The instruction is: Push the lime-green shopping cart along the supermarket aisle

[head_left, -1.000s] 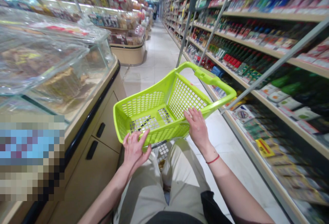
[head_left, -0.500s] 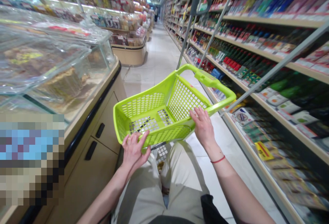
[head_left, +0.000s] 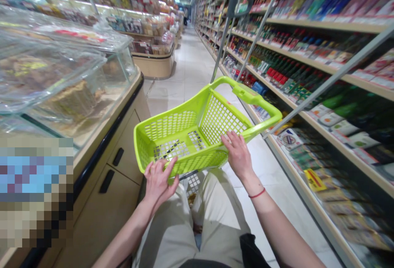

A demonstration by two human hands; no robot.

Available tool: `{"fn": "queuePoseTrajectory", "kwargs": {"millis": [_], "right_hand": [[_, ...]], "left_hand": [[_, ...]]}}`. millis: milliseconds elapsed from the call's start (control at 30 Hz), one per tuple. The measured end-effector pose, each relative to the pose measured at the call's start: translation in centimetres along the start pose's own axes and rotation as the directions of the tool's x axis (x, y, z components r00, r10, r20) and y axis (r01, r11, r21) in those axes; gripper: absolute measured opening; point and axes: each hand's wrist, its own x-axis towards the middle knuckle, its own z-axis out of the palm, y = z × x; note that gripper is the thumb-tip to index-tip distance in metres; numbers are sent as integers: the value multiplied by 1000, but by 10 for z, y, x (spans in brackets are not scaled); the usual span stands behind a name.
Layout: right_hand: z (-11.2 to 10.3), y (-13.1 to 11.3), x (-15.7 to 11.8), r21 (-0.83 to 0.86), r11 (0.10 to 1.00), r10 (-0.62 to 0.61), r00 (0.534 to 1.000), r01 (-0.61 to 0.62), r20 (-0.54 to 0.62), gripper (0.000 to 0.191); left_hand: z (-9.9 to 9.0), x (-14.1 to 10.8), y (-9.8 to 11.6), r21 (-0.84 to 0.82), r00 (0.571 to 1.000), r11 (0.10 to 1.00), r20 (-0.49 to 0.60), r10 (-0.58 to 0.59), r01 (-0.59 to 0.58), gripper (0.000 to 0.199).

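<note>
Lime-green plastic shopping cart (head_left: 203, 154) is positioned between the beige glass-topped counter (head_left: 89, 218) and stocked pale-wood shelves (head_left: 332, 70). Near rim is reached by both hands; handle (head_left: 261, 104) is left ungrasped. Rim is gripped by the left hand (head_left: 158, 179), thumb apart, and touched by the right hand's (head_left: 240, 155) narrowly spread fingers; grip can't be told.

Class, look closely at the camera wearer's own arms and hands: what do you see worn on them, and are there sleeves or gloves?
The left hand is ungloved, and its wrist looks unadorned. The right hand is ungloved too, with a thin red cord-like bracelet around the wrist. No sleeve shows on either visible forearm.
</note>
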Motion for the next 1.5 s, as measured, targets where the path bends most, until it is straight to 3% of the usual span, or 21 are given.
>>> {"fn": "queuePoseTrajectory", "kwargs": {"millis": [200,300,533,700,900,1067,1233,1500], "right_hand": [[-9,27,4,-56,998,36,997,-41,-73,57],[-5,18,3,-51,997,45,993,-50,-107,57],[-1,1,1,-21,999,-28,998,27,-50,57],[-11,20,3,-45,999,-30,999,28,-31,55],[-18,40,6,-113,993,-35,995,24,-95,48],[-10,27,5,-98,995,1,986,-17,-167,50],[-7,12,3,-64,997,-47,995,41,-92,53],[-20,47,5,-91,995,-47,989,34,-143,46]], "left_hand": [[-2,1,2,21,1000,1000,6,9,-9,56],[-2,1,2,18,1000,1000,-2,12,-12,55],[-2,1,0,43,999,998,-5,45,-44,55],[1,1,-3,43,996,996,-50,79,-77,53],[2,2,-4,52,994,994,-55,96,-93,52],[2,2,-4,53,992,994,-79,96,-92,52],[2,0,-5,45,994,995,-67,89,-86,53],[1,0,-6,47,992,994,-71,101,-98,54]]}}
